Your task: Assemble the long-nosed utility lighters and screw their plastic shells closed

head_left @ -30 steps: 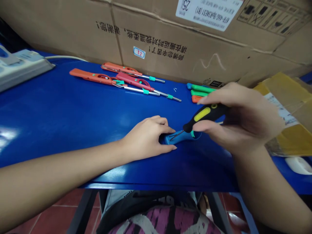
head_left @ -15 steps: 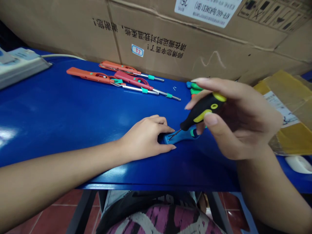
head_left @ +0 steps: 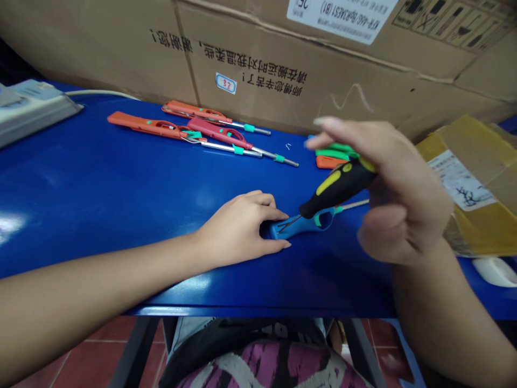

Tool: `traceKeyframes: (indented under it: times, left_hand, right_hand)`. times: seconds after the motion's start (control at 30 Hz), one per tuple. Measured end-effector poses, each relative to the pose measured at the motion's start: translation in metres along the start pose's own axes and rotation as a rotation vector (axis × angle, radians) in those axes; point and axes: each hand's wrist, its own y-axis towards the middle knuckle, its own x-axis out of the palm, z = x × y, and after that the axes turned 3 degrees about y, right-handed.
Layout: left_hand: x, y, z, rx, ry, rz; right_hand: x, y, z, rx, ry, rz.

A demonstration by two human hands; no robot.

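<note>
My left hand lies on the table, thumb and forefinger pinching the wide end of a blue long-necked lighter. That lighter lies flat; its metal tube reaches right, behind my other hand. Over it, my right hand keeps hold of the butt of a black and yellow screwdriver. The thumb is off the handle, the upper fingers stretch forward, and the hand is slightly blurred. The screwdriver leans, its thin shaft running down to the lighter's wide end. The tip seems to meet the casing there.
Orange lighters and a red lighter lie at the back, beside tiny white bits. Green and orange lighter handles sit behind my right hand. A large carton walls off the back; a taped package stands right.
The screwdriver handle has turned about its shaft. My right thumb has come off it and curled back, while the fingers shifted. My left hand and the blue lighter stay put.
</note>
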Motion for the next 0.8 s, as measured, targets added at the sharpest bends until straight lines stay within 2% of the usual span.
traceKeyframes:
  times: [0.1,0.27,0.33,0.5,0.67,0.73,0.8]
  left_hand:
    - [0.001,-0.0001,-0.001,0.007,-0.003,0.011]
    - [0.0035,0.0002,-0.0022,0.025,-0.001,0.039]
    - [0.003,0.0003,-0.0016,0.017,-0.007,0.026]
    - [0.0012,0.0001,-0.001,0.005,-0.018,0.008]
    - [0.0033,-0.0005,-0.0022,0.02,0.007,0.047]
    - [0.0036,-0.0005,-0.002,0.007,-0.006,0.029]
    - [0.0034,-0.0001,-0.0016,0.0,-0.016,0.015]
  right_hand:
    - [0.0008,-0.0004,-0.0022,0.155,0.107,0.0]
    - [0.0022,-0.0016,0.0045,-0.022,-0.048,0.099]
    - [0.0022,-0.0031,0.0043,-0.017,-0.076,0.105]
    - [0.001,-0.0063,-0.003,0.064,0.031,0.041]
    - [-0.0031,-0.0061,0.0003,-0.019,-0.228,0.048]
    - [-0.0037,-0.0053,0.002,-0.028,-0.178,0.015]
    - [-0.0027,-0.004,0.0024,-0.05,-0.08,0.034]
